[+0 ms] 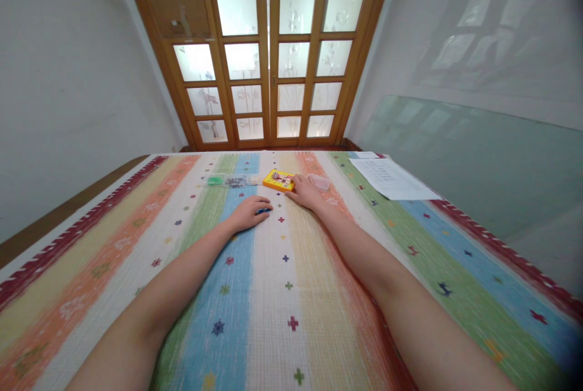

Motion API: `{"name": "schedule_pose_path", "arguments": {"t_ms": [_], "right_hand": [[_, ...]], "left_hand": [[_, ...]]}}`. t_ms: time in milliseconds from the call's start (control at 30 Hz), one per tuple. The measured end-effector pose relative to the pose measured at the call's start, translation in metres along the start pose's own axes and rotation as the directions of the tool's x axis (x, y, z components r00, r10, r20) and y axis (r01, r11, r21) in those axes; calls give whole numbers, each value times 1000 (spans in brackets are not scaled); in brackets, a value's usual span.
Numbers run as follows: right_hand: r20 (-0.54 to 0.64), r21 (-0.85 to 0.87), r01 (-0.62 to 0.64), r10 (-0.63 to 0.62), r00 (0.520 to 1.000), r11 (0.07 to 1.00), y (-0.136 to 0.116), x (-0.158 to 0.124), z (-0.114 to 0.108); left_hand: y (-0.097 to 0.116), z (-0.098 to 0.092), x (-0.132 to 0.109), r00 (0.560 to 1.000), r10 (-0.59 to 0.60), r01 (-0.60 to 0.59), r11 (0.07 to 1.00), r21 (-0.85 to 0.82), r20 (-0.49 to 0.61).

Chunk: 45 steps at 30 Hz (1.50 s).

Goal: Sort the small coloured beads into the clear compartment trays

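My left hand (249, 214) rests low over the striped tablecloth, its fingers curled around a small blue object (263, 211) whose kind I cannot make out. At the right end of a flat yellow card-like box (277, 180) with a printed picture, my right hand (306, 192) has its fingers and thumb closed on the edge. Just left of the box is a row of small clear containers, one with green contents (215, 180), one with dark contents (235, 182) and one with pale contents (254, 180). Partly behind my right hand lies a pinkish translucent case (320, 182).
The striped tablecloth (268, 294) covers the table. A printed paper sheet (392, 178) lies at the right, with another white paper (365, 155) behind it. A pale glass panel (469, 166) leans along the right wall. Wooden glazed doors (273, 39) stand beyond the far edge.
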State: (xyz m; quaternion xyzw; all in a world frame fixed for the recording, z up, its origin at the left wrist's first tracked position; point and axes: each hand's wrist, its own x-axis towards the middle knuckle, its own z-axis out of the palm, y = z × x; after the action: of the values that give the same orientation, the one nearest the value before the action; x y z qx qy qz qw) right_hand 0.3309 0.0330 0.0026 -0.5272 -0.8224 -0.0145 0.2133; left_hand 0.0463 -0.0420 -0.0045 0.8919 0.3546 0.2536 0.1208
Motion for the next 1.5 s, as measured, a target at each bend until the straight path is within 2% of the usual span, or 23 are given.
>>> {"name": "schedule_pose_path", "arguments": {"t_ms": [167,300,400,500,667,900,1000,1167,1367,1500], "right_hand": [[3,3,3,-3,1000,1000,1,-1,-4],[-18,-21,34,-34,999,999,2,-1,-9],[-47,-40,82,-83,995,996,2,0,-14],[-111,-16,71,-73,991,997,2,-1,-18],[-221,101,-27,48,974,995,0,-7,-15],[-96,254,-59,86,992,965,-4,-10,-7],[-124,314,-56,99,987,948,-5,-9,-5],[-199,496,-58,178,964,866,-5,-7,-3],[-196,720,-80,313,929,689,-20,-4,-1],[-188,775,-41,293,937,631,-34,-6,-1]], "left_hand": [[4,-3,1,999,-17,18,1000,2,-31],[1,-5,1,988,-72,77,997,27,-139],[-5,-6,1,975,-102,113,993,42,-195],[-10,-6,0,967,-123,138,989,54,-221],[-12,-4,-2,975,-153,166,983,72,-160],[-9,-3,-2,979,-171,180,980,80,-107],[-10,-3,-1,977,-176,183,982,51,-122],[-13,-4,0,954,-215,201,976,-84,-209],[-17,-7,3,880,-324,259,940,-222,-348],[-21,-7,4,839,-388,298,914,-276,-381]]}}
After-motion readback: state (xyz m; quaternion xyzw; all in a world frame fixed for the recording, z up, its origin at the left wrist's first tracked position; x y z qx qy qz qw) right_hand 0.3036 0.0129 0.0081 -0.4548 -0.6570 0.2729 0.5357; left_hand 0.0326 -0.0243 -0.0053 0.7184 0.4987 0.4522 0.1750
